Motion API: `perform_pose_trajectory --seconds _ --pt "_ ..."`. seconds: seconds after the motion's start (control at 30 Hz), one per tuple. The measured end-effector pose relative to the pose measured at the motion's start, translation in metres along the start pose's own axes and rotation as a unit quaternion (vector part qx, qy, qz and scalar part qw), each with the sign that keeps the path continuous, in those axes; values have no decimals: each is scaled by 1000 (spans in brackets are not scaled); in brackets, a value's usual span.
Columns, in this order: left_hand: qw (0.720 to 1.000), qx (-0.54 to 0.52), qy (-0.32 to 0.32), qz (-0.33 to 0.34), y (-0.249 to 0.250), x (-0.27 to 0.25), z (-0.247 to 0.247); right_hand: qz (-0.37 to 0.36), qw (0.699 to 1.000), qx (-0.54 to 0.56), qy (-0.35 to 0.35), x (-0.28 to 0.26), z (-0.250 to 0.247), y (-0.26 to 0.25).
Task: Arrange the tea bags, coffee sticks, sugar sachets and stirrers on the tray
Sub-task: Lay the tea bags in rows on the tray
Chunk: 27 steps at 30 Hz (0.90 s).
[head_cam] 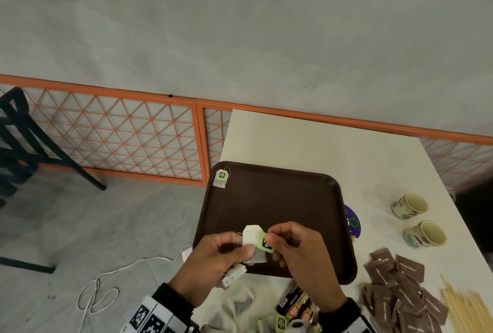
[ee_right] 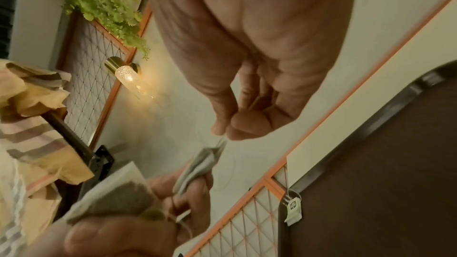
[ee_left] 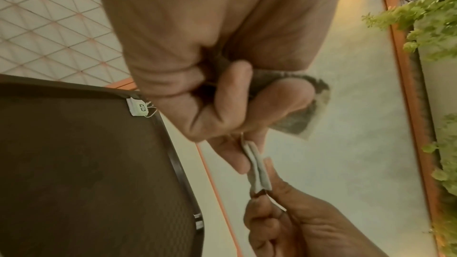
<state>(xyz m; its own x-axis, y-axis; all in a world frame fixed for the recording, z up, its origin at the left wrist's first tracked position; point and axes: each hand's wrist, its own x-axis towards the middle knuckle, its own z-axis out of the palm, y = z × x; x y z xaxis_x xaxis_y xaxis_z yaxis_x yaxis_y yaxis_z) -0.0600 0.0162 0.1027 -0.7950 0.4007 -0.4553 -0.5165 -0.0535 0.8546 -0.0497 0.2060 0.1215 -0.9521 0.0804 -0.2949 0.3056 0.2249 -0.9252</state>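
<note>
The brown tray [head_cam: 288,199] lies on the white table, with one green-tagged tea bag [head_cam: 221,178] in its far left corner. Above the tray's near edge, my left hand [head_cam: 244,244] pinches a white tea bag [head_cam: 250,238] between thumb and fingers and keeps a second tea bag [head_cam: 234,274] tucked under its curled fingers. My right hand [head_cam: 269,236] pinches the first bag's green tag [head_cam: 265,243]. In the left wrist view the pinched bag [ee_left: 257,169] stretches between both hands. The right wrist view shows the right hand's fingertips [ee_right: 220,130] closed on the tag.
Brown sugar sachets [head_cam: 400,292] and wooden stirrers [head_cam: 464,308] lie at the near right. Coffee sticks [head_cam: 298,306] and loose tea bags [head_cam: 240,306] sit by the near edge. Two paper cups [head_cam: 410,204] stand to the right. The tray overhangs the table's left edge.
</note>
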Motion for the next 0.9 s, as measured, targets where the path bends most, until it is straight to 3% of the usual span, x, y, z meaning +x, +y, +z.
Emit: perform_pose_trajectory --seconds 0.2,0.5,0.63,0.77,0.9 --pt "1000 6 16 -9 -2 4 -7 7 997 48 -68 4 2 -9" --pt "991 -123 42 -33 -16 16 -17 36 998 -7 -45 27 25 2" --pt "987 -110 115 -18 -21 31 -23 83 994 32 -56 43 38 8" --pt "975 -131 178 -24 -22 47 -32 160 977 35 -134 70 51 16" --pt "958 -103 262 -57 -28 55 -54 173 983 26 -59 150 60 31"
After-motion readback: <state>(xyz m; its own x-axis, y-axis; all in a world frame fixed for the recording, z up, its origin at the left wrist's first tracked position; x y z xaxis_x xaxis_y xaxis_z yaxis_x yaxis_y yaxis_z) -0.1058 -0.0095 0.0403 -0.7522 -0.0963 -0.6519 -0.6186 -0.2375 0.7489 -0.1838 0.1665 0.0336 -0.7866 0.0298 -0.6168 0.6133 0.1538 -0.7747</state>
